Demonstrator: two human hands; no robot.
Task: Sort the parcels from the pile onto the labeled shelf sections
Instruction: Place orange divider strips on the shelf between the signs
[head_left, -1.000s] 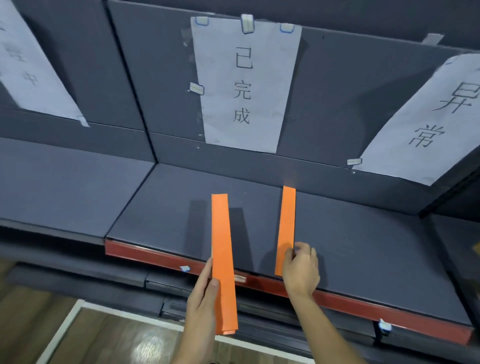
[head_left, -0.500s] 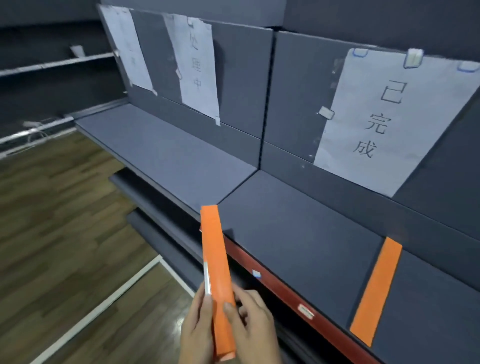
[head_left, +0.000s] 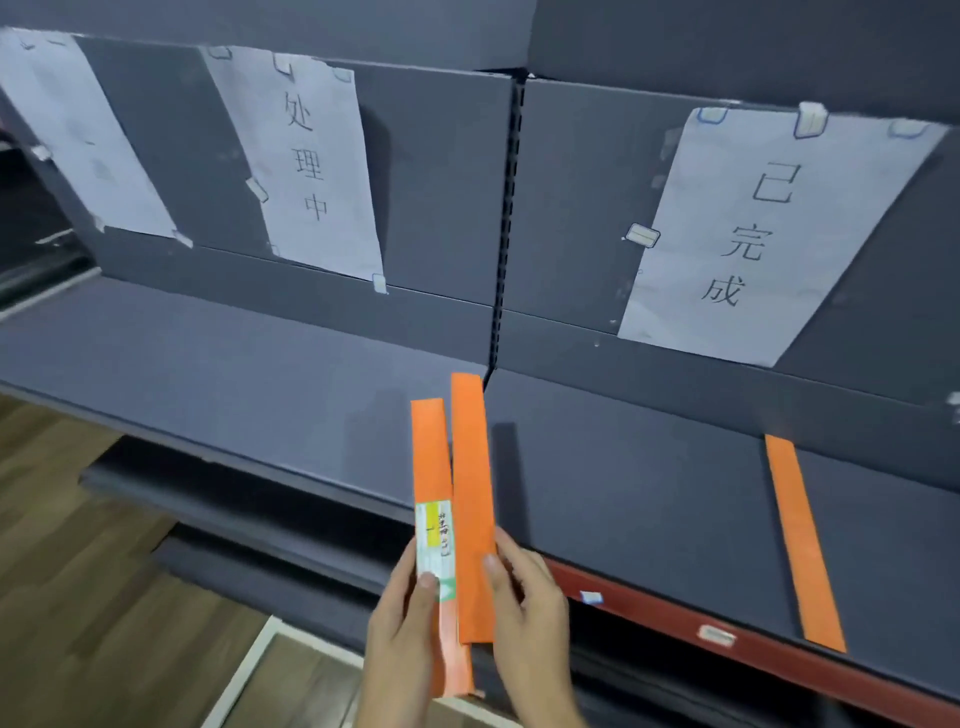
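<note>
Pinching labelled orange parcel (head_left: 431, 467) in L hand (head_left: 405, 634), thumb on sticker; gripping plain orange parcel (head_left: 471, 467) in R hand (head_left: 530, 608), edges touching. Long axes run up and away from fingertips, btwn 处理中 sign (head_left: 311, 161) up-left and 已完成 sign (head_left: 748, 234) up-right. Prob labelled one goes left, L hand nearer.

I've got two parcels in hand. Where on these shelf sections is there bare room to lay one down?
The left section, under the 处理中 sign, is bare in all that shows. The right section is bare between the middle post and the lying parcel; only there is it occupied.
</note>
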